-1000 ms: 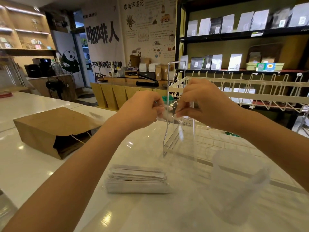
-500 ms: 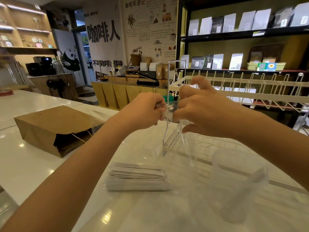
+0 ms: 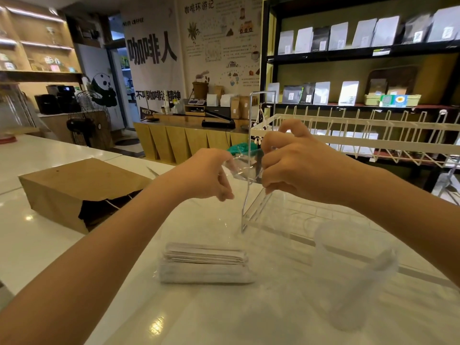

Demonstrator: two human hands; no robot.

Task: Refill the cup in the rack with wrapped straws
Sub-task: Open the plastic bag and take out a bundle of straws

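Observation:
A bundle of white paper-wrapped straws (image 3: 204, 262) lies flat on the white counter, inside the bottom of a clear plastic bag (image 3: 245, 169). The bag's top rises to my hands. My left hand (image 3: 206, 175) pinches its left edge and my right hand (image 3: 296, 168) pinches its right edge, both held above the counter with a small gap between them. A translucent plastic cup (image 3: 356, 272) stands blurred on the counter at the near right, below my right forearm and apart from the straws.
A clear acrylic stand (image 3: 258, 202) stands just behind my hands. A white wire rack (image 3: 361, 135) runs along the right. A brown paper bag (image 3: 74, 190) lies on its side at the left. Shelves with pouches fill the back right.
My hands have drawn slightly apart and stretched the bag's top between them. My right index finger has lifted. The straws and cup have stayed put.

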